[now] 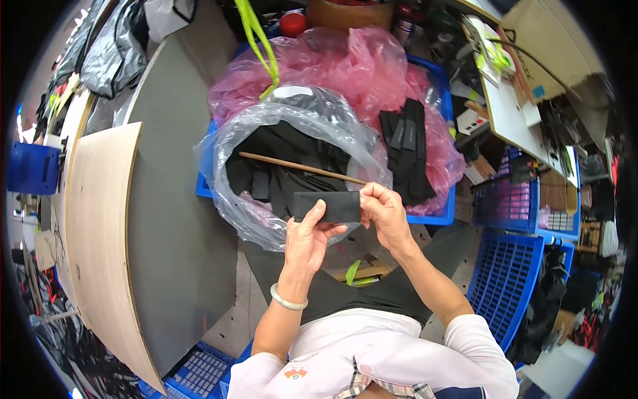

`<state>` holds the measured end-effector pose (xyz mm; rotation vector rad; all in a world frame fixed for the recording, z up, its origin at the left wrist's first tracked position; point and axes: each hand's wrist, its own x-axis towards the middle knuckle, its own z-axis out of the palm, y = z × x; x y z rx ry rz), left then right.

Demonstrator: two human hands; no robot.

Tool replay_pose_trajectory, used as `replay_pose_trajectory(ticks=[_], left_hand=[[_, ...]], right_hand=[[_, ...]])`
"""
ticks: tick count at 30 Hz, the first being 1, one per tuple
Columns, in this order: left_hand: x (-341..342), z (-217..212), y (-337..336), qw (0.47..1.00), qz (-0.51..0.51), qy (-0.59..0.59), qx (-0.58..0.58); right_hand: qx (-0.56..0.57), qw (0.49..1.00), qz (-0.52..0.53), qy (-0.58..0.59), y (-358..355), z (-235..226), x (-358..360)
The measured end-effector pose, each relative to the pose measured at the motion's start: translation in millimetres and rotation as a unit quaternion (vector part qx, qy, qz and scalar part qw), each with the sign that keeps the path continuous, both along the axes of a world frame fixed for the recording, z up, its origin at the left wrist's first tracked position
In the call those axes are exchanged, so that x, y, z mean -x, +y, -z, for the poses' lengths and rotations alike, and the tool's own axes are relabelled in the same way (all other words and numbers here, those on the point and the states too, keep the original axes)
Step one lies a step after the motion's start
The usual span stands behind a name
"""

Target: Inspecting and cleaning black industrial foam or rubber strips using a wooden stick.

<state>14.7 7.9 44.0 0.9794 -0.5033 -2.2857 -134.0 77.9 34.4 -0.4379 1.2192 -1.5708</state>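
A flat black fabric piece [327, 205] is held level between both hands in front of my chest. My left hand [308, 239] grips its lower left edge, with a pale bangle on that wrist. My right hand [384, 213] pinches its right end and also holds one end of a thin wooden stick [299, 166]. The stick runs up and left across a clear plastic bag [229, 139] full of black fabric pieces. A stack of black strips [409, 149] lies on pink plastic [359, 66] to the right.
The bags sit in a blue crate [440, 214]. More blue crates [508, 272] stand at the right. A grey table [173, 219] with a pale wooden board [100, 226] lies to my left. A cluttered bench [518, 113] is at the far right.
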Motion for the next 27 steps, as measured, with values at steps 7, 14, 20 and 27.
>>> replay_pose_trajectory(ticks=[7,14,20,27], left_hand=[[-5.2,-13.5,14.2,0.995,0.093,-0.023,0.026],[26.0,-28.5,36.0,0.974,0.158,0.08,0.142],[21.0,-3.2,52.5,0.852,0.142,-0.203,0.461],[56.8,-11.7,81.1,0.834,0.185,-0.145,0.499]], right_hand=[[0.3,0.67,-0.04,0.678,29.7,-23.0,14.7],[0.187,0.697,0.067,0.689,67.1,-23.4,25.6],[0.101,0.763,0.11,0.629,63.2,4.2,-1.4],[0.012,0.849,0.192,0.492,100.2,-11.8,15.2]])
